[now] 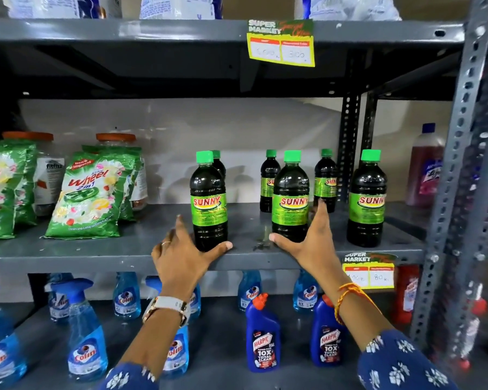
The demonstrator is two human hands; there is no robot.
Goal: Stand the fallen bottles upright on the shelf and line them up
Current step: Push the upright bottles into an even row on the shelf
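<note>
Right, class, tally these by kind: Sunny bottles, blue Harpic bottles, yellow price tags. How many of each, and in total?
Sunny bottles: 6
Blue Harpic bottles: 2
Yellow price tags: 2
Total: 10

On the middle shelf (141, 249) stand six dark bottles (209, 204) with green caps. Left of them are about four green soap bags (88, 198) and two jars (116, 139). Under that shelf are about seven blue spray bottles (86, 333) and two dark blue bottles (262, 339). Two price tags (281, 43) hang from the shelves.

Detergent pouches (88, 195), blue sprays (86, 333) (lower shelf), price tag (281, 43)
</note>
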